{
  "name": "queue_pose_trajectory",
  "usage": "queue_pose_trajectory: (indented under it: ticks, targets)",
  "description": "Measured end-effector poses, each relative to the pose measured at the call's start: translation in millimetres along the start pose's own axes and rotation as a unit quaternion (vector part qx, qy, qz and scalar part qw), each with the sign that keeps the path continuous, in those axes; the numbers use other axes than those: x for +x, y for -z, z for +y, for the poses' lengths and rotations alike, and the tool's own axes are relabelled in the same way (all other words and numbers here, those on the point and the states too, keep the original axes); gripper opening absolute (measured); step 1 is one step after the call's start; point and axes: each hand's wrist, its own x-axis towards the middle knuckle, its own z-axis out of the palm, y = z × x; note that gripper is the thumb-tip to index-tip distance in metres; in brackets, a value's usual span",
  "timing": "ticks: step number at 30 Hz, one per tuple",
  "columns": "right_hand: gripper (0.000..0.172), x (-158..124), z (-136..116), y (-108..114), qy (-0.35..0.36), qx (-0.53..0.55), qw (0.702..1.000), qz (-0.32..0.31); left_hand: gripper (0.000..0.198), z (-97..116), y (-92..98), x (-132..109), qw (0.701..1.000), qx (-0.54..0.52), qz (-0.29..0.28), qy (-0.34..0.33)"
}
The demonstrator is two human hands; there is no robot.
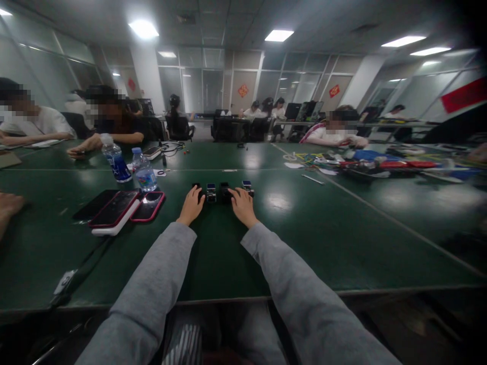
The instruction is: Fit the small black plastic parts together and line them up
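Four in a row on the green counter (315,243), left to right: dark gadget (196,185) at the left hand (192,205), screened gadget (211,192) between hands, black gadget (224,192) at the right hand (242,205), silver gadget (247,184) just behind it. Both hands half-open; can't tell if gripping.

You have before you: four small devices (211,193), two plastic bottles (144,175), two pink-edged phones (147,207), one white block (123,221), one dark slab (89,204), one white cable tag (65,282).

Green table (304,253); glass walls (192,86); ceiling lights (279,35)
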Motion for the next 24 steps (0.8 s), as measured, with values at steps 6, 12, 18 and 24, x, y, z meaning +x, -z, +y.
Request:
queue_pose_trajectory:
  ticks: [6, 12, 18, 24]
  targets:
    - [0.046, -0.1, -3.8, -0.7, 0.048, 0.008, 0.998, -0.037, 0.044, -4.4, -1.2, -0.2, 1.000, -0.007, 0.004, 0.001]
    - [0.047, -0.7, -4.5, -3.0, 0.052, 0.011, 0.998, -0.036, 0.043, -6.7, -1.0, -1.1, 1.000, -0.017, 0.000, 0.007]
    - [0.049, -0.6, -3.8, -6.5, 0.053, 0.014, 0.998, -0.032, 0.042, -6.6, 0.7, -1.8, 1.000, -0.019, 0.001, 0.000]
    - [0.050, -2.2, -4.4, -4.7, 0.053, 0.015, 0.998, -0.030, 0.043, -5.8, 0.8, -3.2, 1.000, -0.012, -0.004, -0.012]
